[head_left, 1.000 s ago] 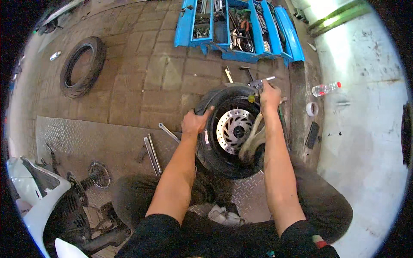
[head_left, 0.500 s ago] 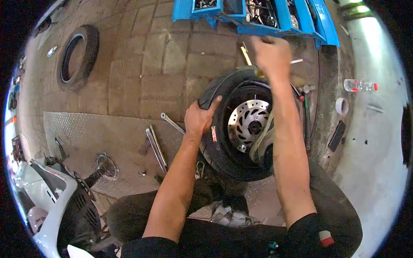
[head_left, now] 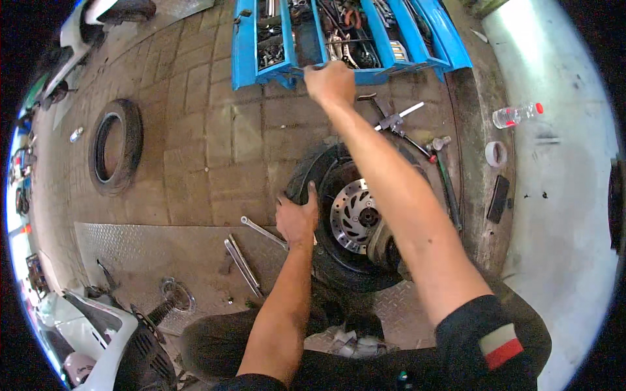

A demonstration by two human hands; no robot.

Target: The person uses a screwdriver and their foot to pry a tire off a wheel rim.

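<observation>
A motorcycle wheel with a black tyre and a slotted silver brake disc lies in front of my legs. My left hand grips the tyre's left side, thumb on top. Beyond the wheel, my right hand is closed in a fist near the front edge of the blue toolbox. What that fist holds, if anything, I cannot make out. My right forearm crosses over the wheel and hides part of its right side. A grey cloth lies beside the disc.
A loose tyre is at the far left. A wrench and two metal bars lie left of the wheel. To its right are a hammer, phone, tape roll and bottle. Motorcycle parts stand near left.
My right fist has moved left and away from the wheel toward the toolbox. My left hand stays on the tyre. The view has shifted, showing more of the toolbox.
</observation>
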